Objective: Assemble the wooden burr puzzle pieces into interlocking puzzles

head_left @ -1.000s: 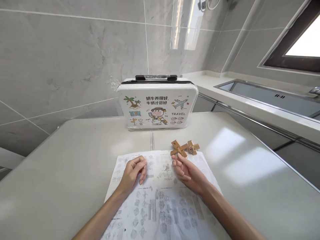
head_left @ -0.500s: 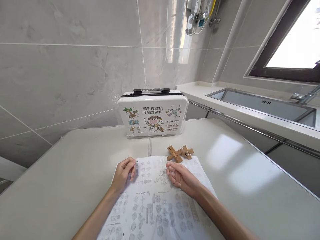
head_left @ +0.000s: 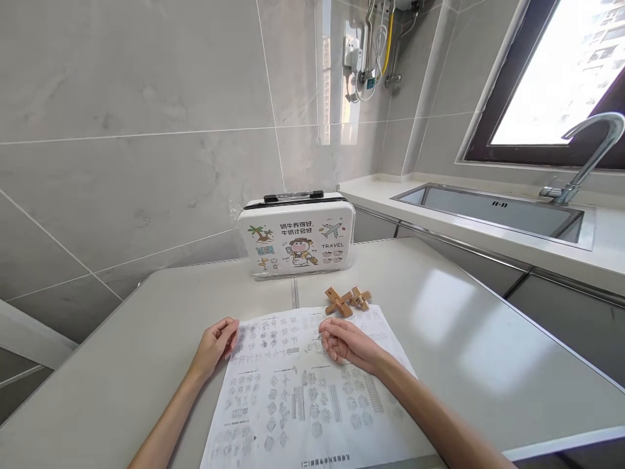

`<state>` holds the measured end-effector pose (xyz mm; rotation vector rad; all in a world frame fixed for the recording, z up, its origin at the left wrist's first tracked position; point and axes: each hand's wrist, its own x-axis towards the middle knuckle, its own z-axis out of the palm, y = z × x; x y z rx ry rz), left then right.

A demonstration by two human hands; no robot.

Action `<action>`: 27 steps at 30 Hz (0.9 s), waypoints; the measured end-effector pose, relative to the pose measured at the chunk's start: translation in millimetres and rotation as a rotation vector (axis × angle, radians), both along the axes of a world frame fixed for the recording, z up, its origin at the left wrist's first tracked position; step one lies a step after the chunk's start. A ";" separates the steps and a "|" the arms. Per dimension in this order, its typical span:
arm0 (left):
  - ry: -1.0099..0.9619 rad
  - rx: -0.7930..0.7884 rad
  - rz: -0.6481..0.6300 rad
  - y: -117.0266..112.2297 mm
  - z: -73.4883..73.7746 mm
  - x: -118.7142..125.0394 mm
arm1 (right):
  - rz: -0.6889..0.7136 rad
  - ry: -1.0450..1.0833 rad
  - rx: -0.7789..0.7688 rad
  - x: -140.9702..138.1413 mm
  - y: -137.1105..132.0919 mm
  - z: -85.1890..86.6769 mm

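Observation:
A large printed sheet [head_left: 273, 417] covered in small diagrams lies flat on the white table. My left hand [head_left: 215, 345] is closed at the upper left edge of the sheet, its curled fingertips touching that edge. Whether they pinch the paper is hidden. Over the sheet's upper right part rests my right hand [head_left: 349, 342], fingers loosely curled in, nothing visible inside. Just beyond it, near the sheet's top edge, sit two wooden interlocking puzzles: a larger cross-shaped one [head_left: 338, 302] marked 2, and a smaller one [head_left: 360, 298] to its right.
A white cartoon-printed case [head_left: 299, 241] with a black handle, partly wrapped in clear plastic, stands upright at the back of the table [head_left: 127, 365]. Grey tiled wall rises behind. To the right are a counter with a sink [head_left: 488, 208], a faucet [head_left: 596, 150] and a window.
My left hand has moved left, from over the sheet's upper left corner to its edge. My right hand stays curled over the sheet. The camera view has tilted up slightly.

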<state>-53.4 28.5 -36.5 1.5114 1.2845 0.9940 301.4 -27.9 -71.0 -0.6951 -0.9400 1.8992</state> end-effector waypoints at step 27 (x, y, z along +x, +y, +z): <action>0.169 0.115 0.031 -5.7 -12.7 6.9 | -0.127 0.144 0.064 24.1 5.4 -12.8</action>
